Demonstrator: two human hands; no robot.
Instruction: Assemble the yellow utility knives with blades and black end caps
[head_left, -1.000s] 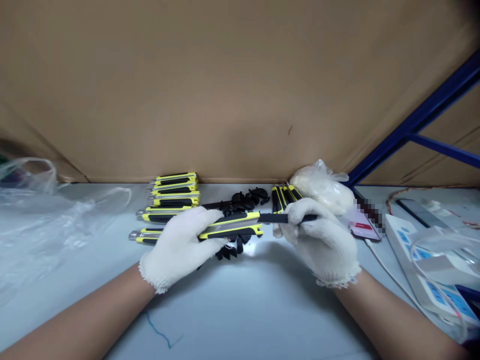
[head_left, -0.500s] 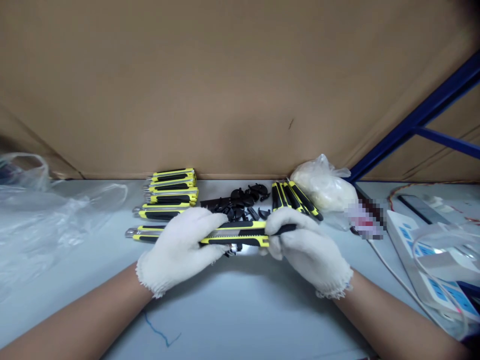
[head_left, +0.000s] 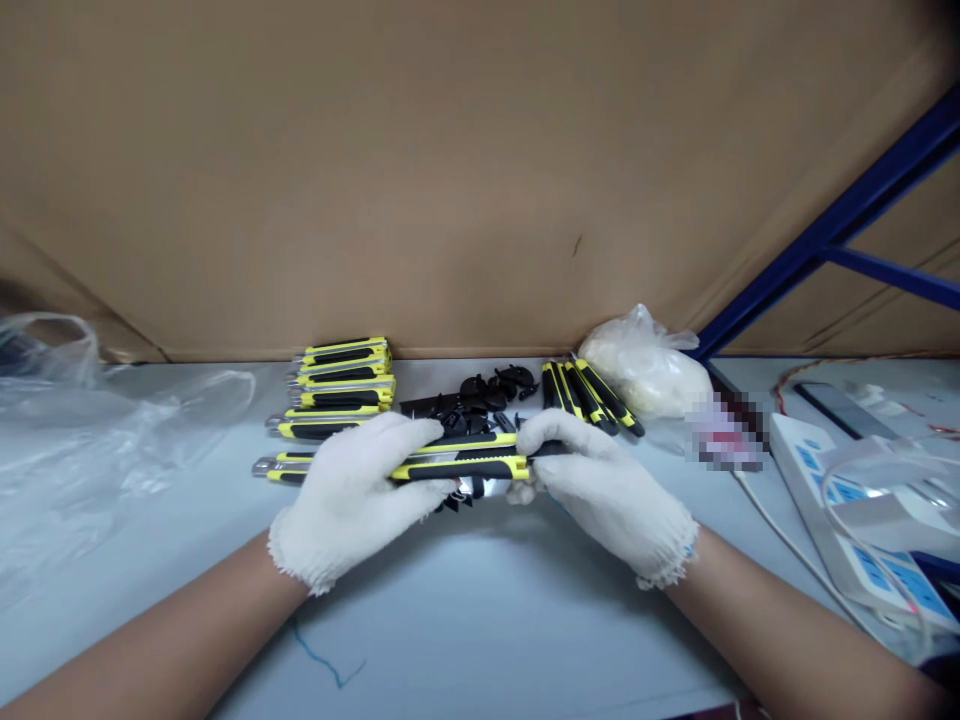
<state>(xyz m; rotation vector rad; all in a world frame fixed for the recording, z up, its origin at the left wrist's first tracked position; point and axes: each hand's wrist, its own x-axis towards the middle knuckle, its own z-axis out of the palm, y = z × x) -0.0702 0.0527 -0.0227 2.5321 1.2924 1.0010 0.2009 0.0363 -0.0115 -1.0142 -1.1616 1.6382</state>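
My left hand (head_left: 360, 490), in a white knit glove, is closed around a yellow and black utility knife (head_left: 465, 467) held level above the table. In my gloved right hand (head_left: 600, 490), a black plastic piece (head_left: 553, 449) is pinched at the knife's right end; the fingers partly cover it. Behind the knife lies a pile of loose black plastic parts (head_left: 487, 392). Several similar utility knives (head_left: 341, 375) are stacked to the left, and one more knife (head_left: 281, 466) pokes out beyond my left hand. More knives (head_left: 589, 392) lie slanted on the right.
A clear plastic bag (head_left: 97, 450) spreads over the left of the table. At the back right sits a tied bag with whitish contents (head_left: 645, 365). Further right are a power strip (head_left: 817, 480) with cables and a dark phone-like slab (head_left: 832, 411). A cardboard wall (head_left: 450, 180) stands behind.
The black piece in my right hand has moved left against the knife's end, and the slider inside the knife sits differently. Both hands keep their grip; the knife has turned slightly.
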